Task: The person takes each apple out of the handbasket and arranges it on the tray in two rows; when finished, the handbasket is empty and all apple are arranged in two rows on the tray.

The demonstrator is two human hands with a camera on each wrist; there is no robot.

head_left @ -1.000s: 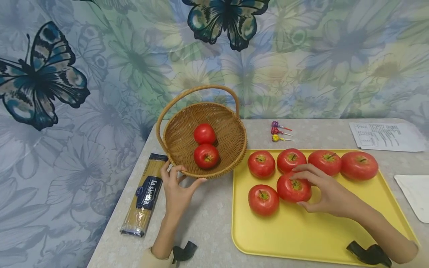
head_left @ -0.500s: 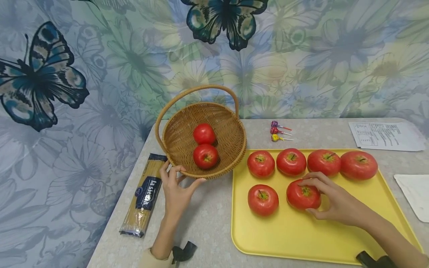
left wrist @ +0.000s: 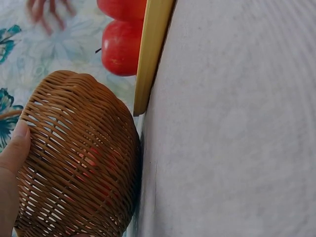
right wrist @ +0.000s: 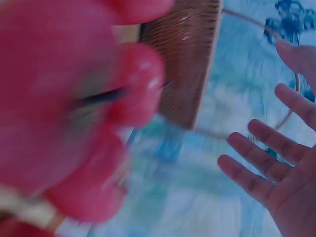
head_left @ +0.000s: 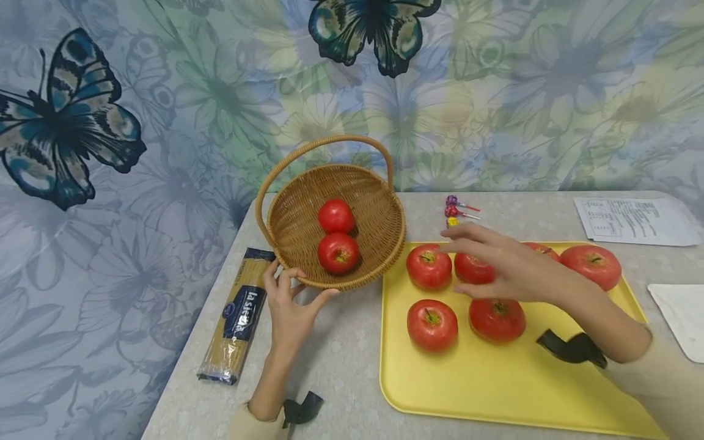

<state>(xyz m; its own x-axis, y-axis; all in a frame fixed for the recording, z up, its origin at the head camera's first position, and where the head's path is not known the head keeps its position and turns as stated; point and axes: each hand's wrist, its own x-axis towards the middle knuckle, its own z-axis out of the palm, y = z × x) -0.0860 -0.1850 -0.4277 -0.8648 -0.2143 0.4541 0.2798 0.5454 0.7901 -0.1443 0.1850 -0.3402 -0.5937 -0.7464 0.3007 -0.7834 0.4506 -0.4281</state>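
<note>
My left hand [head_left: 291, 315] grips the near-left rim of a brown wicker basket [head_left: 379, 220], which tilts toward me. In the left wrist view the thumb [left wrist: 15, 148] lies along the basket's rim. Two red apples [head_left: 338, 253] sit inside the basket. Above the yellow tray [head_left: 467, 385] my right hand [head_left: 506, 266] hovers with its fingers spread, holding nothing, as the right wrist view confirms. Several red apples [head_left: 432, 325] lie on the tray in two rows; the hand partly covers some of the back row. Below the hand lies a front-row apple [head_left: 497, 321].
Left of the basket lies a pack of spaghetti [head_left: 236, 318]. Behind the tray are several lollipops [head_left: 453, 211], partly hidden by the right hand. Printed papers [head_left: 632, 220] rest at the back right, and a white sheet [head_left: 682, 318] lies at the right edge.
My right hand slid the front-row apple to the right, let go of it, and rose up and left with fingers spread. The left hand and basket stayed in place.
</note>
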